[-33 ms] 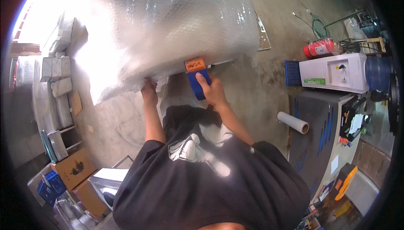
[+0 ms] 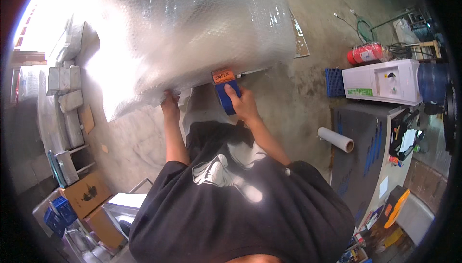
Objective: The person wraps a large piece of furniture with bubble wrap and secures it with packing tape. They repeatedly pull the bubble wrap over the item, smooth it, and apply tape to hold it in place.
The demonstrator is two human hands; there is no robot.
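Note:
A large bundle covered in clear bubble wrap (image 2: 192, 37) fills the top middle of the view, its near edge in front of me. My left hand (image 2: 170, 105) is closed on the near edge of that wrap, left of centre, with its fingertips partly hidden. In my right hand (image 2: 244, 105) is a blue and orange tape dispenser (image 2: 226, 97), thumb along its side. The orange end of the dispenser meets the wrap's near edge.
Right of me stand a white water dispenser (image 2: 380, 84), a red wrapped cylinder (image 2: 365, 53) and a dark-topped bench (image 2: 353, 166). A plastic film roll (image 2: 335, 139) lies beside the bench. To the left are wrapped blocks (image 2: 65, 80) and cardboard boxes (image 2: 86, 193).

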